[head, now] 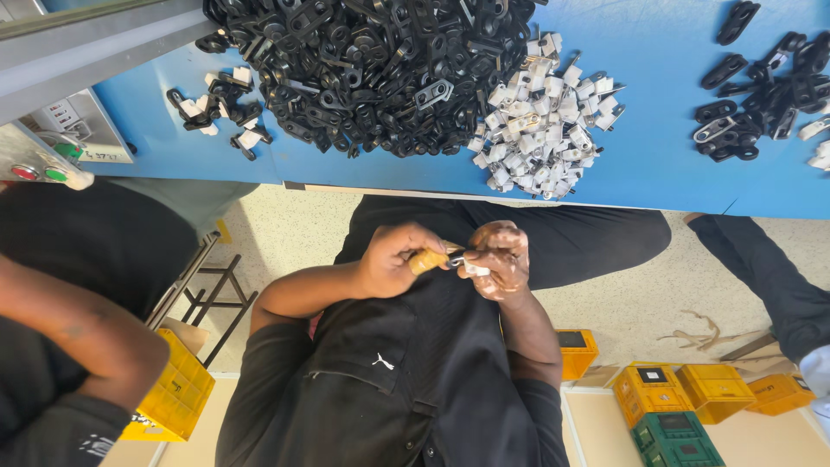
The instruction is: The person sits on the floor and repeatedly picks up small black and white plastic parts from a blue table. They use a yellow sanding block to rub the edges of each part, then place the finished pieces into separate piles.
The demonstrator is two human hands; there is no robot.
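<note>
My left hand (391, 259) is closed around a short tool with a yellowish wooden handle (427, 260), its metal tip pointing right. My right hand (501, 259) pinches a small white clip part (476, 270) against that tip. Both hands hover over my lap, just below the edge of the blue table (657, 164). On the table above them lie a large heap of black plastic clips (372, 69) and a smaller pile of white clips (540, 130).
Another cluster of black clips (752, 104) lies at the table's right end and a few mixed pieces (220, 108) at its left. A control box with red and green buttons (39, 164) is at far left. Another person's arm (78, 333) is at left, someone's leg (761, 268) at right. Yellow and green crates (683, 406) stand on the floor.
</note>
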